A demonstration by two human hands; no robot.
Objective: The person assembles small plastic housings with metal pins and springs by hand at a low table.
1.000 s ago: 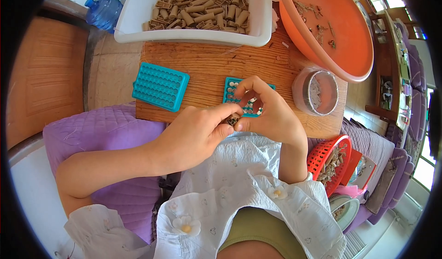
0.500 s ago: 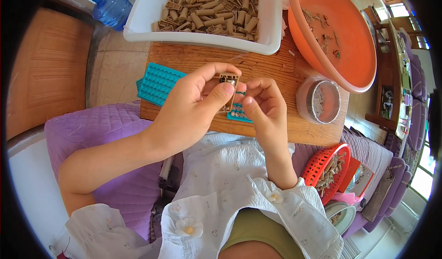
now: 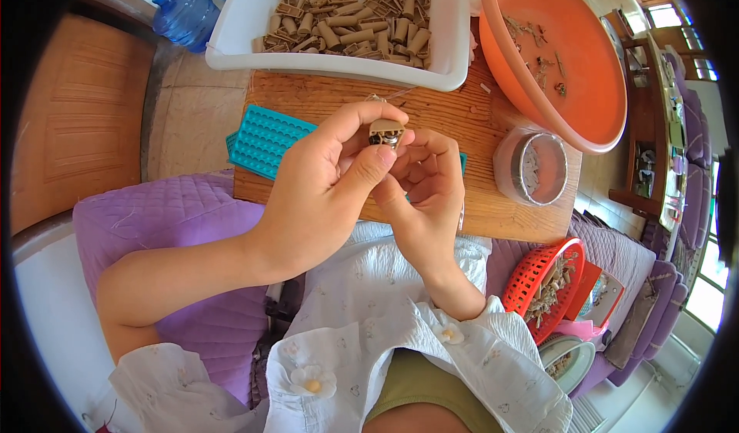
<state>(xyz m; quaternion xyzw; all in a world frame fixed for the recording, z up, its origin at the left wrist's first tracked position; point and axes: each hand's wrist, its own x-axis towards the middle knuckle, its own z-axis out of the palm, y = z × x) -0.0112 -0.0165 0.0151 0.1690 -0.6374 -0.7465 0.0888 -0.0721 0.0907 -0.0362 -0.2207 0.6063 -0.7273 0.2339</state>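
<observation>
A small tan plastic casing point(image 3: 385, 127) with dark and shiny metal parts inside stands tipped up above the wooden table. My left hand point(image 3: 327, 179) pinches it between thumb and fingers. Curled in close from the other side, my right hand point(image 3: 427, 190) brings its fingertips against the casing's lower right; its thumb lies under the left thumb. Much of the casing is hidden by the fingers. Teal tray point(image 3: 269, 139) with rows of round pits lies left of my hands. Another teal piece point(image 3: 463, 162) shows only slightly behind my right hand.
A white bin point(image 3: 339, 65) of similar tan casings stands at the table's far side. To the right are an orange basin point(image 3: 589, 94) with scraps and a clear round tub point(image 3: 508, 167). A red basket point(image 3: 531, 279) sits lower right; blue water bottles point(image 3: 185, 16) stand far left.
My right hand has moved left, from beside the casing to against it, covering the small teal tray of round metal pieces. The casing has tilted, turning its end into view.
</observation>
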